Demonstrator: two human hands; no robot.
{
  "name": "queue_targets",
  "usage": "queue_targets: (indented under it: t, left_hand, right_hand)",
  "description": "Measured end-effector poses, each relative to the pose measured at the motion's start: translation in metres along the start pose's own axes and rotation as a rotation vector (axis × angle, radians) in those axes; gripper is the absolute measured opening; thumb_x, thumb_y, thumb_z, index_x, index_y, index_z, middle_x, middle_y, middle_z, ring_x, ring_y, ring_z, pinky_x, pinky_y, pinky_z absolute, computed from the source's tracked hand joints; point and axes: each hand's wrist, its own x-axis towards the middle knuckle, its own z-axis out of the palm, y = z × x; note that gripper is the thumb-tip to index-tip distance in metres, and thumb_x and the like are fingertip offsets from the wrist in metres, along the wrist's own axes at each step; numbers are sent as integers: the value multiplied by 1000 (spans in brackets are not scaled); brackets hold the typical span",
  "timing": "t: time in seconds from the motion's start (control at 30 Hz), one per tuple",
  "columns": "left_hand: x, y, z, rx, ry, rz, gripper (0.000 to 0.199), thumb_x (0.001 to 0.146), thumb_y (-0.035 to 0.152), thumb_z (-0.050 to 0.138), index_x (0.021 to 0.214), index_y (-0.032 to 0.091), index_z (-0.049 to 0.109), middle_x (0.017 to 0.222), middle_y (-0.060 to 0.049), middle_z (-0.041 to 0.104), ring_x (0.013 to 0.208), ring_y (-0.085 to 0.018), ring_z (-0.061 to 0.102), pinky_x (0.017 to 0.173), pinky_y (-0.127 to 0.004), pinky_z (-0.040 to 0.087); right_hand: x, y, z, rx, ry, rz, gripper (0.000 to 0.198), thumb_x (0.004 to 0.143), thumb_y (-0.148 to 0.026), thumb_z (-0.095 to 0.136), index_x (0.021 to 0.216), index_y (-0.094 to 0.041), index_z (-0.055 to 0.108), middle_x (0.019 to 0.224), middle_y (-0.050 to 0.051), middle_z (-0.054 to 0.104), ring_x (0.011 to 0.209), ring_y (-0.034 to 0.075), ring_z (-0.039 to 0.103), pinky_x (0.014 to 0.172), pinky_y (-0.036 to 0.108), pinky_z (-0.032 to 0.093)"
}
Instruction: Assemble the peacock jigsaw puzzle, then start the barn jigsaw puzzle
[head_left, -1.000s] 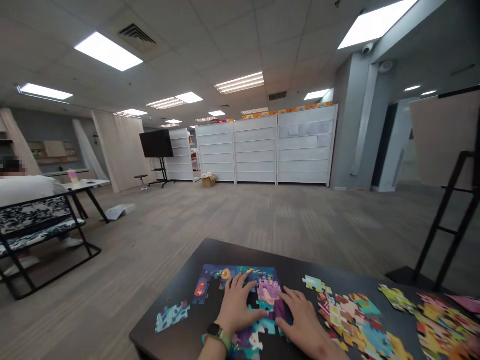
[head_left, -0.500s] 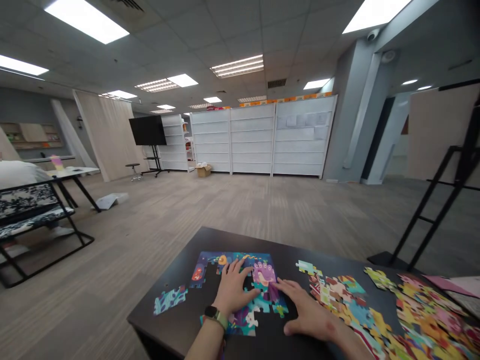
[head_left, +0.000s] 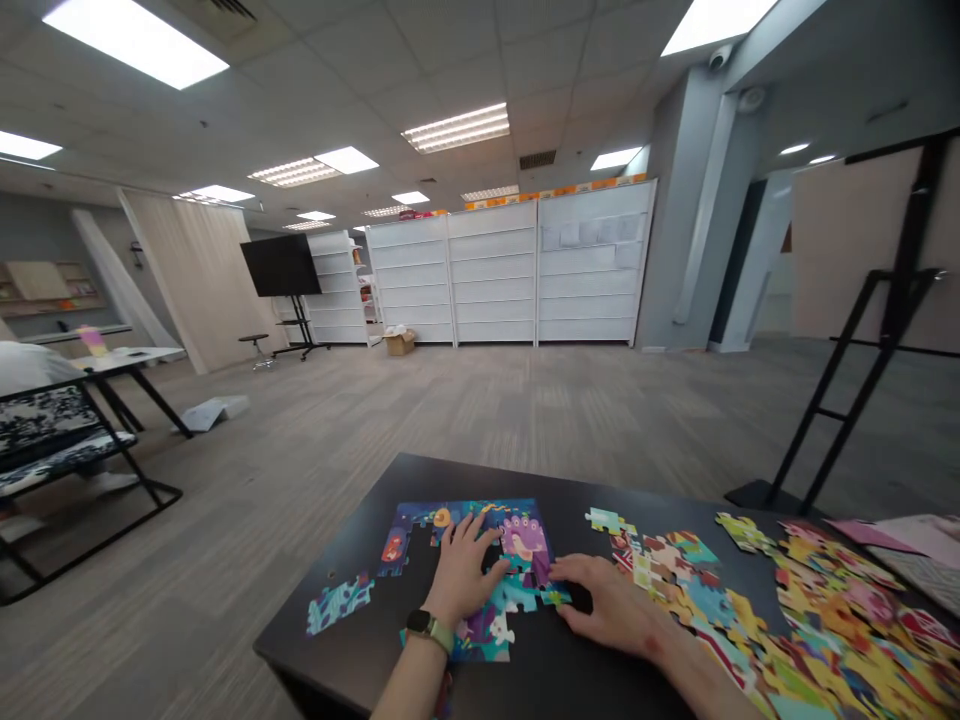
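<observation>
— Left hand (head_left: 463, 570), condition?
— Released: lies palm down, fingers spread, on the partly joined puzzle (head_left: 521, 595). At the wrist, dark watch (head_left: 421, 622) with a pale green strap.

— Survey from the left?
— At the edge of view, patterned chair (head_left: 45, 415), with a person in white (head_left: 26, 365) seated there. Next, on the dark table (head_left: 352, 550), near its left side: joined teal section (head_left: 339, 603), slightly tilted, lying apart from the puzzle.

— Puzzle position?
— Flat on the table, beneath and around the left hand. At its left side, red figure (head_left: 392, 548) on dark blue, then a gap with tabletop visible through it. At its right side, purple creature (head_left: 523, 535).

— Right hand (head_left: 611, 600)?
— At the puzzle's right edge, forefinger and thumb curved around a small green-and-teal piece (head_left: 556, 597). Firm pinch or mere touch: cannot tell.

— Further right?
— Loose pieces (head_left: 712, 600), partly linked, near the right forearm. Then denser heap (head_left: 847, 610), yellow and red, overlapping. Beside it, pink sheet (head_left: 877, 535). Behind the table, black stand (head_left: 832, 413).
</observation>
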Motion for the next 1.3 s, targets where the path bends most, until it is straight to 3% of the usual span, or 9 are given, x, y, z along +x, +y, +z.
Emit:
queue_targets:
  t: [0.17, 0.43, 0.57, 0.67, 0.77, 0.87, 1.1, 1.3]
  left_hand:
    - [0, 2, -2, 5, -2, 1, 65, 81, 64, 67, 140, 38, 55, 160, -8, 40, 149, -36, 29, 120, -61, 16]
    - [-1, 3, -2, 7, -7, -7, 51, 85, 49, 66, 135, 40, 60, 160, -5, 40, 150, -35, 29, 121, -60, 15]
    - [1, 3, 0, 7, 0, -12, 40, 93, 46, 55, 132, 40, 62, 158, -3, 43, 150, -32, 29, 120, -59, 17]
    - [2, 2, 0, 10, -4, -14, 40, 92, 40, 58, 131, 40, 62, 158, -3, 44, 149, -32, 30, 120, -58, 18]
    - [2, 3, -1, 11, -10, -8, 40, 91, 39, 59, 130, 42, 63, 158, -1, 44, 150, -32, 30, 120, -59, 18]
    - [1, 4, -2, 13, -9, -8, 35, 93, 40, 56, 127, 42, 65, 155, 0, 47, 149, -32, 30, 121, -59, 17]
    - [5, 9, -4, 7, -19, 24, 38, 92, 40, 57, 129, 40, 64, 157, 0, 45, 150, -33, 29, 120, -63, 17]
    - [15, 21, 3, -23, -83, 120, 47, 102, 44, 37, 147, 36, 48, 158, -2, 43, 150, -30, 30, 123, -60, 16]
  right_hand:
    - [-2, 3, 7, 9, 48, -16, 36, 84, -38, 62, 116, -29, 75, 124, 5, 74, 123, 29, 63, 107, 42, 48]
    - [2, -5, 7, 34, 42, -107, 19, 83, -33, 65, 94, -24, 79, 121, 9, 73, 120, 28, 64, 104, 41, 50]
    - [2, -9, 5, 62, 44, -112, 16, 86, -31, 64, 87, -25, 78, 116, 8, 73, 111, 25, 67, 99, 37, 52]
    - [3, -3, 10, 69, 68, -74, 23, 91, -36, 59, 100, -25, 77, 125, 9, 70, 119, 26, 63, 105, 41, 48]
    - [12, 7, 21, 16, 95, 41, 46, 94, -45, 54, 131, -22, 66, 151, 13, 52, 141, 31, 46, 117, 49, 36]
    - [25, 14, 30, -66, 36, 111, 60, 98, -53, 45, 147, -19, 52, 161, 13, 36, 150, 30, 30, 122, 50, 26]
    - [36, 10, 27, -125, -15, 107, 60, 97, -52, 44, 149, -21, 50, 160, 10, 40, 150, 30, 31, 121, 52, 26]
    - [40, 1, 19, -155, -33, 105, 69, 99, -61, 34, 155, -20, 39, 163, 10, 32, 152, 29, 27, 122, 50, 25]
